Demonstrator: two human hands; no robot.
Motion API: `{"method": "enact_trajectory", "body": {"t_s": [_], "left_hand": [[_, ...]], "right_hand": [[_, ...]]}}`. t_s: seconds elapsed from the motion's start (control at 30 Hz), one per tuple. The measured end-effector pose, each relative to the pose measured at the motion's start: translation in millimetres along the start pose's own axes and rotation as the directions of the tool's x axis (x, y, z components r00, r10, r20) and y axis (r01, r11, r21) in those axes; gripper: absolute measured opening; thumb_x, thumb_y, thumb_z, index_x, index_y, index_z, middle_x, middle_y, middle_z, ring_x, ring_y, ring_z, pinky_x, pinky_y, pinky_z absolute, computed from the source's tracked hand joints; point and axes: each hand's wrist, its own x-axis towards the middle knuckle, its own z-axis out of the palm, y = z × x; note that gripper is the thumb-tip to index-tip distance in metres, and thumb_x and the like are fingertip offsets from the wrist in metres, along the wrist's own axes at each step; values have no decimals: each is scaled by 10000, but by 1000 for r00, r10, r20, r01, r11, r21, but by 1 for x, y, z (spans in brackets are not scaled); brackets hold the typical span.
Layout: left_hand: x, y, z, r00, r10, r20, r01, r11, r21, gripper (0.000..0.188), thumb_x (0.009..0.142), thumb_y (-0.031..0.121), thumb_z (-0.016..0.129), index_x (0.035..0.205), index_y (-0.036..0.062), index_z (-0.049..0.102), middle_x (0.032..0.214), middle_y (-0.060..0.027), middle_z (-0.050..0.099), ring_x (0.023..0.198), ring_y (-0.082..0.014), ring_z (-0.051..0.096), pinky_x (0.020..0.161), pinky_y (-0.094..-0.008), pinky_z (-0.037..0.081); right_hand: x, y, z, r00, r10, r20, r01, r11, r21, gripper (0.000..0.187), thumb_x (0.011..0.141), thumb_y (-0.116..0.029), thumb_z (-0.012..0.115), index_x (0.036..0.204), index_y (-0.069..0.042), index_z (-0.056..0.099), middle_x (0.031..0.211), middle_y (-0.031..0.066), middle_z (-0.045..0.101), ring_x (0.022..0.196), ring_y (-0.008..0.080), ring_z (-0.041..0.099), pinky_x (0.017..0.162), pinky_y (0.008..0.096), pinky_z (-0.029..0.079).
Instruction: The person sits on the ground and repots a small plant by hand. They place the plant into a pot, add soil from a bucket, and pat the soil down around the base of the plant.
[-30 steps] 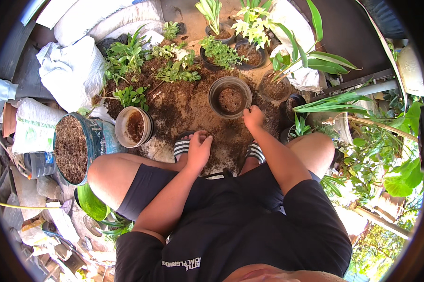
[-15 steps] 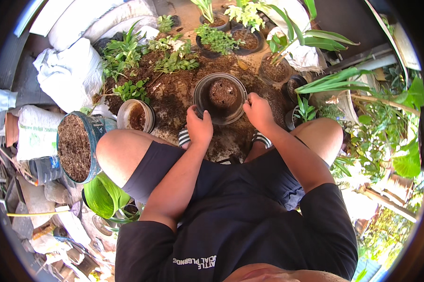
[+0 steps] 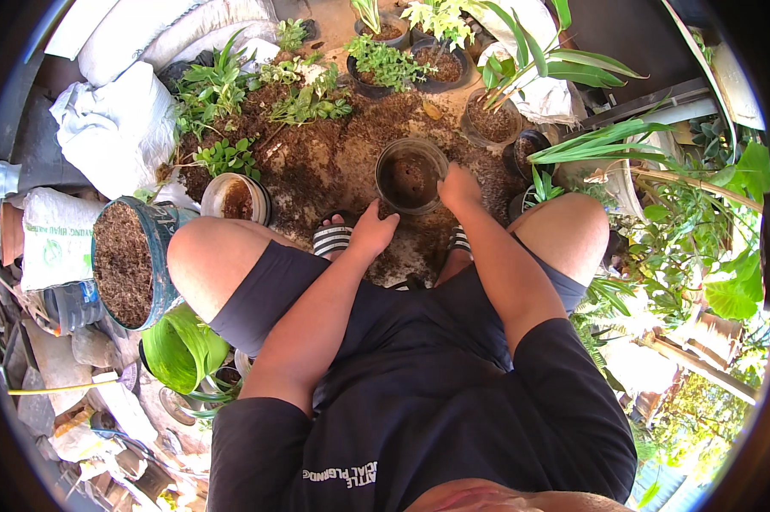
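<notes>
Pot (image 3: 409, 203) has slid a bit farther from the bucket (image 3: 165, 229), its rim pinched in the right hand (image 3: 460, 188)'s fingers on the non-bucket side, while the left hand (image 3: 375, 230) hangs loosely open just off the bucket-facing side, can't tell if touching.

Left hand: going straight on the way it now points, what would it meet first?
The left hand would probably meet the near side of the dark round pot first, though depth is unclear here.

Tan floor (image 3: 334, 26) — strewn with brown soil (image 3: 312, 154), leafy plants (image 3: 312, 106), potted greenery (image 3: 389, 61).
</notes>
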Motion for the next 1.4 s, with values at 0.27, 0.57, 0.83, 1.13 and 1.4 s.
{"method": "enact_trajectory", "body": {"t_s": [0.27,0.57,0.83,1.13,1.4], "left_hand": [[4,-4,6,996,93,-15,-88,975,202,808,934,390,613,1557,-43,336,1513,-305,466,1400,-388,485,1157,-415,383],[12,5,2,998,58,-22,-55,992,114,757,932,371,617,1536,-18,378,1514,-284,469,1409,-411,463,1173,-455,376],[21,6,5,992,73,-103,-61,992,114,767,933,381,633,1532,-31,389,1479,-307,498,1386,-415,484,1154,-441,378],[23,10,0,995,72,-73,-70,997,30,732,922,358,643,1493,-47,430,1458,-301,522,1373,-410,501,1147,-439,385],[22,9,3,991,68,-117,-63,997,44,709,921,345,635,1478,-53,448,1429,-302,550,1352,-413,527,1134,-448,403]], "right_hand": [[40,5,9,990,-133,-43,126,983,-131,435,990,-251,659,1356,-26,591,1432,175,535,1287,364,556,1047,477,513],[47,-10,15,978,-164,-131,139,974,-180,370,994,-227,634,1299,-17,621,1342,163,566,1251,342,557,1019,466,522],[59,-19,15,983,-154,-98,120,949,-293,331,985,-234,645,1258,-47,637,1370,157,537,1286,338,522,1048,453,502],[52,-21,18,949,-313,-46,308,946,-102,363,938,-171,688,1267,-34,618,1312,159,547,1266,344,520,1036,452,495],[59,-30,19,711,-647,-276,590,762,-265,397,861,-69,682,1251,-142,694,1334,114,550,1297,318,477,1089,459,419]]}}
